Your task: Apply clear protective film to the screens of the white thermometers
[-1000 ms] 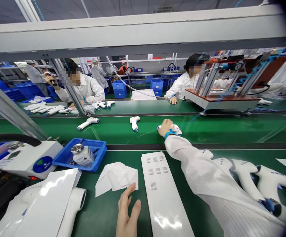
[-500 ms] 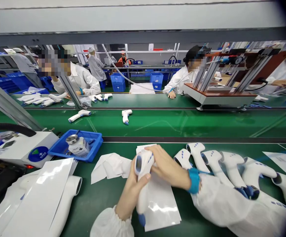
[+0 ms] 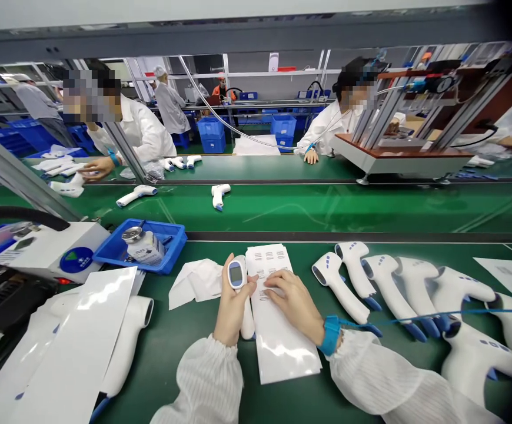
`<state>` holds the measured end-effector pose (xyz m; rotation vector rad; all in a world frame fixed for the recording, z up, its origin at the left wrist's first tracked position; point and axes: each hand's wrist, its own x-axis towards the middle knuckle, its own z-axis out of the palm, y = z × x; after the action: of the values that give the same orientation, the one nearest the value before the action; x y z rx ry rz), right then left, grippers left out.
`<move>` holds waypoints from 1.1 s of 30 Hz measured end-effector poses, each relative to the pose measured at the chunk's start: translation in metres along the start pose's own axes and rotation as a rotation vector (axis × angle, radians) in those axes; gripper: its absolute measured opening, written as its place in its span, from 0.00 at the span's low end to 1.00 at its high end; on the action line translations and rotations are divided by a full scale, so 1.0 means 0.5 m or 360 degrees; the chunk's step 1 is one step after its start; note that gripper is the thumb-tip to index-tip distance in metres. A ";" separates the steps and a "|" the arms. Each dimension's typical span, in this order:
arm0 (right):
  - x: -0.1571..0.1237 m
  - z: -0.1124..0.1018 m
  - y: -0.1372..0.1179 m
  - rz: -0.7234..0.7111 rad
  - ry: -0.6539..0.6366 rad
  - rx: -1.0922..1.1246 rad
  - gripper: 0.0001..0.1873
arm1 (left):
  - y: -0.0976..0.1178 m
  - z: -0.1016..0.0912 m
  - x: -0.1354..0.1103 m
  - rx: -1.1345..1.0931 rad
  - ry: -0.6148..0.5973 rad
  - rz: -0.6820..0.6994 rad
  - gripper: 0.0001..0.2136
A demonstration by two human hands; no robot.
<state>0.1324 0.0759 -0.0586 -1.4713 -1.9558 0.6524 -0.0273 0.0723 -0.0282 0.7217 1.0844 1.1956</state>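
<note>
Gripping one white, grey-screened, pistol-shaped plastic device (image 3: 236,272) in my left hand (image 3: 230,306), fingers closed round it, beside one glossy white paper label sheet (image 3: 283,347), my right hand (image 3: 295,303) over that sheet, fingers bent, whether pinching I cannot tell

The thermometer (image 3: 236,274) looks like smooth white plastic with a slightly glossy shell; its screen is flat and shiny. The label sheet (image 3: 285,347) is slick, glossy paper throwing back bright glare, while the crumpled wipe (image 3: 199,282) seems matt and soft. Thin, ribbed cloth makes up the sleeves (image 3: 212,374). The tray (image 3: 177,250) is blue plastic, the bottle cap (image 3: 132,234) polished metal, the conveyor belt (image 3: 353,206) smooth with a glossy sheen
</note>
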 end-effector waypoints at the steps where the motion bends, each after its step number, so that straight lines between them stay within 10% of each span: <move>1: 0.002 0.003 0.000 0.0013 0.0016 0.0018 0.07 | -0.003 0.004 0.006 0.0016 -0.0014 0.0005 0.37; 16: 0.036 -0.005 -0.028 0.0114 -0.0120 0.0103 0.07 | -0.005 0.016 0.013 0.0343 -0.0131 0.0157 0.34; 24: -0.053 -0.092 -0.103 0.0472 -0.0822 0.1233 0.05 | 0.013 0.032 -0.033 0.0365 -0.0060 0.0136 0.36; 33: -0.031 -0.111 -0.103 0.0250 -0.0232 0.0704 0.04 | -0.059 0.070 -0.150 0.0197 -0.0173 -0.0172 0.34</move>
<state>0.1409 0.0491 0.0135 -1.3311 -1.6642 1.2054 0.0159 -0.0041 -0.0218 0.8042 1.0997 0.9931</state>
